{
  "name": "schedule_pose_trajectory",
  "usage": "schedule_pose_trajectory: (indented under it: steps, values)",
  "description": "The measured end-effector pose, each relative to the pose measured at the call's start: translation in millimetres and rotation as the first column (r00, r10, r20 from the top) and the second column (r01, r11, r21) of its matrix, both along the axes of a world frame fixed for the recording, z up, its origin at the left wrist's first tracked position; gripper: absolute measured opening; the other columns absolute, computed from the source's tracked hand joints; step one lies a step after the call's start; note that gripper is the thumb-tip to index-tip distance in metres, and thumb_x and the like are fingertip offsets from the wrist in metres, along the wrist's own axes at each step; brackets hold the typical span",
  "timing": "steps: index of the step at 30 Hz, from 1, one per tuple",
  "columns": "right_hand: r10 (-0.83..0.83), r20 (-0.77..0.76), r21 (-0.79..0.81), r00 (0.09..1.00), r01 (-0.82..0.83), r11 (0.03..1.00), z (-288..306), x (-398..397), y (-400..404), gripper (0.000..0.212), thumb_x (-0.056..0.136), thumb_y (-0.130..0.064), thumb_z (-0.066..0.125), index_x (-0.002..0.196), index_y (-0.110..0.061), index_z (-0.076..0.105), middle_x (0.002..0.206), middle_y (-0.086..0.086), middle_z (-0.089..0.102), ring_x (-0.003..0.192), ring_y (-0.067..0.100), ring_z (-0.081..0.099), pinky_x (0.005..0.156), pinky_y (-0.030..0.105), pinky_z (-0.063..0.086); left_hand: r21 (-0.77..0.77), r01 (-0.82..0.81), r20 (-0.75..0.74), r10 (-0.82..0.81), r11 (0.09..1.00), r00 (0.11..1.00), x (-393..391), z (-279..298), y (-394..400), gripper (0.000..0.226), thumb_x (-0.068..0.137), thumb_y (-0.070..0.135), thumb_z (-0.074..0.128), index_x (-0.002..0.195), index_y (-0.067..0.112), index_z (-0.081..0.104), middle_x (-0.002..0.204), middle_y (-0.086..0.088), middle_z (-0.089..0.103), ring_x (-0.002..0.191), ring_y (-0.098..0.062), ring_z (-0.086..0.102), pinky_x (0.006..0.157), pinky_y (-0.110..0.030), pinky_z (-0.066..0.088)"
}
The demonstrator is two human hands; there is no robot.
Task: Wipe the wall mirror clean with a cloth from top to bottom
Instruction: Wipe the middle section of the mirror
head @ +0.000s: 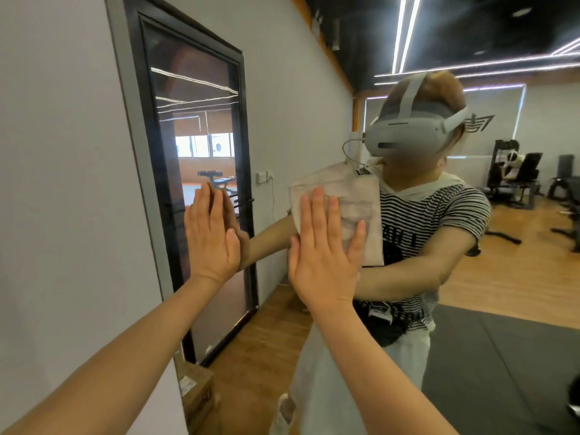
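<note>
The wall mirror [314,120] fills most of the view, and its glass shows my own reflection wearing a headset. My right hand [323,249] lies flat with straight fingers on a whitish cloth [361,196], pressing it against the glass at about chest height. The cloth is spread out above and to the right of that hand. My left hand [212,240] is bare and presses flat on the glass near the mirror's left edge, meeting its own reflection.
A grey wall [62,183] runs along the left. A cardboard box [197,394] stands on the floor at the mirror's lower left. The reflection shows a black-framed panel [194,152], wooden floor, a dark mat [502,356] and gym machines [518,180].
</note>
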State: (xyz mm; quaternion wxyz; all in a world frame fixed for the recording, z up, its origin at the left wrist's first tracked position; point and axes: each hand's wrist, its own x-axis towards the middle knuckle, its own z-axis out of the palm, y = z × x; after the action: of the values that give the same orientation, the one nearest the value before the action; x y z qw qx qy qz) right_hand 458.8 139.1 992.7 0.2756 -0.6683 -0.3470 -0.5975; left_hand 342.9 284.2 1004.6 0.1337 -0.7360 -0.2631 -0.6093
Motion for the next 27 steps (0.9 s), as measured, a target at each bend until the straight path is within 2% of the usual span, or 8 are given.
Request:
schedule_pose_trajectory:
  steps: [5, 9, 11, 14, 19, 23, 25, 27]
  values:
    - [-0.011, -0.003, -0.009, 1.000, 0.011, 1.000, 1, -1, 0, 0.065, 0.097, -0.035, 0.035, 0.153, -0.013, 0.012, 0.159, 0.004, 0.017, 0.147, 0.022, 0.014, 0.117, 0.051, -0.003, 0.033, 0.026, -0.011, -0.026, 0.999, 1.000, -1, 0, 4, 0.063, 0.089, 0.024, 0.034, 0.147, 0.002, 0.024, 0.151, -0.029, 0.027, 0.141, -0.033, 0.015, 0.120, -0.028, -0.007]
    - [-0.024, -0.030, -0.022, 0.999, 0.023, 0.999, 3, -3, -2, 0.065, 0.097, -0.040, 0.033, 0.153, -0.013, 0.013, 0.159, 0.005, 0.016, 0.150, 0.018, -0.003, 0.117, 0.051, -0.003, 0.019, 0.067, -0.030, -0.067, 0.998, 0.997, -1, 0, 8, 0.061, 0.093, 0.028, 0.029, 0.149, 0.005, 0.021, 0.154, -0.025, 0.025, 0.143, -0.031, 0.014, 0.119, -0.037, 0.000]
    - [-0.041, -0.045, -0.034, 0.998, 0.039, 0.999, 4, -6, -4, 0.067, 0.096, -0.041, 0.033, 0.153, -0.012, 0.014, 0.160, 0.006, 0.016, 0.149, 0.017, -0.004, 0.117, 0.051, -0.003, 0.026, 0.086, -0.037, -0.085, 0.996, 0.996, -2, 1, 9, 0.063, 0.091, 0.029, 0.030, 0.149, 0.006, 0.021, 0.153, -0.024, 0.026, 0.143, -0.031, 0.015, 0.118, -0.038, 0.001]
    - [-0.050, -0.041, -0.066, 0.998, 0.047, 0.997, 8, -11, -8, 0.067, 0.094, -0.042, 0.033, 0.152, -0.010, 0.019, 0.159, 0.008, 0.019, 0.148, 0.021, 0.009, 0.117, 0.049, -0.002, 0.051, 0.138, -0.051, -0.136, 0.989, 0.989, -6, 3, 7, 0.063, 0.089, 0.028, 0.033, 0.147, 0.005, 0.024, 0.152, -0.025, 0.029, 0.142, -0.032, 0.017, 0.117, -0.038, 0.000]
    - [-0.131, 0.075, -0.175, 0.989, 0.143, 0.974, 23, -7, -28, 0.060, 0.098, -0.042, 0.028, 0.146, -0.008, 0.035, 0.150, 0.017, 0.039, 0.141, 0.027, 0.025, 0.113, 0.046, 0.014, 0.067, 0.270, -0.125, -0.261, 0.960, 0.957, -23, 4, 11, 0.065, 0.091, 0.032, 0.036, 0.150, 0.009, 0.022, 0.157, -0.018, 0.021, 0.146, -0.024, 0.007, 0.119, -0.036, -0.004]
    - [-0.180, 0.147, -0.246, 0.973, 0.212, 0.946, 31, 2, -30, 0.064, 0.102, -0.048, 0.013, 0.149, -0.007, 0.027, 0.158, 0.011, 0.019, 0.150, 0.019, 0.001, 0.118, 0.043, 0.003, 0.158, 0.417, -0.343, -0.346, 0.895, 0.873, -59, 6, 41, 0.066, 0.087, 0.034, 0.036, 0.149, 0.016, 0.023, 0.155, -0.016, 0.029, 0.145, -0.026, 0.017, 0.120, -0.046, 0.011]
    - [-0.185, 0.136, -0.235, 0.973, 0.213, 0.948, 29, 4, -26, 0.063, 0.102, -0.048, 0.012, 0.154, -0.012, 0.012, 0.163, 0.003, -0.001, 0.150, 0.017, -0.004, 0.119, 0.043, -0.001, 0.278, 0.414, -0.414, -0.281, 0.867, 0.866, -82, 8, 70, 0.068, 0.084, 0.033, 0.038, 0.148, 0.013, 0.025, 0.153, -0.016, 0.029, 0.147, -0.023, 0.012, 0.121, -0.042, 0.007]
    - [-0.180, 0.093, -0.197, 0.979, 0.196, 0.961, 26, 1, -20, 0.062, 0.102, -0.047, 0.011, 0.156, -0.018, 0.001, 0.163, -0.001, -0.008, 0.150, 0.016, -0.005, 0.119, 0.044, -0.001, 0.343, 0.385, -0.417, -0.228, 0.857, 0.880, -103, 12, 101, 0.070, 0.083, 0.032, 0.039, 0.148, 0.009, 0.025, 0.153, -0.015, 0.024, 0.150, -0.017, -0.002, 0.121, -0.039, 0.000]
